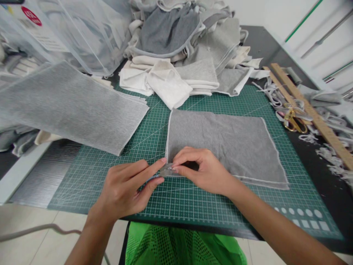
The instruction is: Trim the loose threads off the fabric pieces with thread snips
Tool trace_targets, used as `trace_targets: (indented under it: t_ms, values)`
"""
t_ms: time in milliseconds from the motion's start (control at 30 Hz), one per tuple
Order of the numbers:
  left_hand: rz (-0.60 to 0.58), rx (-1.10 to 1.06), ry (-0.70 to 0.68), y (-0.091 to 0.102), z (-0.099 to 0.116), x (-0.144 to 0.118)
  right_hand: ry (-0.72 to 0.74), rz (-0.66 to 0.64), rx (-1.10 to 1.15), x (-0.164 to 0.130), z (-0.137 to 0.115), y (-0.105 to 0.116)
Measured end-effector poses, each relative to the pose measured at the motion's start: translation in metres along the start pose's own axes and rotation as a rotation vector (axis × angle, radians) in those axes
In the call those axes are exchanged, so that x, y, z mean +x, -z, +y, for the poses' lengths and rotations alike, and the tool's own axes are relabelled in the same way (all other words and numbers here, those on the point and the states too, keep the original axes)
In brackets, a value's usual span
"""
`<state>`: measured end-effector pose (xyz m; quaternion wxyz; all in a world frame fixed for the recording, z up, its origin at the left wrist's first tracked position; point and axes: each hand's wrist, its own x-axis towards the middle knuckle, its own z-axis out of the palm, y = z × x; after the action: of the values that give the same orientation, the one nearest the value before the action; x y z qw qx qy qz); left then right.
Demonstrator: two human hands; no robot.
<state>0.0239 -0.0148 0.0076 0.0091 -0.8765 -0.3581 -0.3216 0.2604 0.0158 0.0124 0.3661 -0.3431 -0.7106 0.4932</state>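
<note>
Grey rectangular knit fabric piece [220, 143] lies flat on the green gridded cutting mat [110, 176]. Both the left hand [127, 189] and right hand [202, 171] pinch its near-left corner between thumb and fingertips, closed tight on the cloth.

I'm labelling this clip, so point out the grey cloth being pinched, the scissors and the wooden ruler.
grey cloth [220, 141]: head view, flat middle of the piece on the green mat.
scissors [295, 121]: head view, gold handle loops.
wooden ruler [311, 110]: head view, middle of its length.
</note>
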Motion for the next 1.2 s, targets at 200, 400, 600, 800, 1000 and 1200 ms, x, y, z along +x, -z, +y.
trace_targets:
  t_ms: [200, 400, 600, 800, 1000, 1200]
  values:
    - [-0.005, 0.015, -0.017, -0.0010, 0.0007, 0.0002, -0.009, 0.001, 0.004, 0.0003, 0.0002, 0.0001]
    - [-0.022, 0.007, 0.008, -0.0017, 0.0005, -0.0018, -0.010, -0.006, 0.017, 0.0006, 0.0012, -0.0001]
    - [-0.019, -0.002, 0.048, -0.0021, 0.0011, -0.0033, -0.022, 0.000, 0.023, 0.0013, 0.0017, 0.0001]
    - [-0.001, -0.063, 0.082, -0.0040, 0.0038, -0.0019, -0.061, 0.001, 0.018, 0.0004, 0.0012, -0.0005]
    - [0.036, -0.168, 0.167, -0.0021, 0.0055, -0.0031, -0.037, 0.005, -0.011, 0.0001, 0.0028, -0.0008]
    - [0.138, -0.291, 0.303, 0.0026, 0.0070, -0.0045, 0.001, 0.014, -0.049, 0.0001, 0.0024, -0.0018]
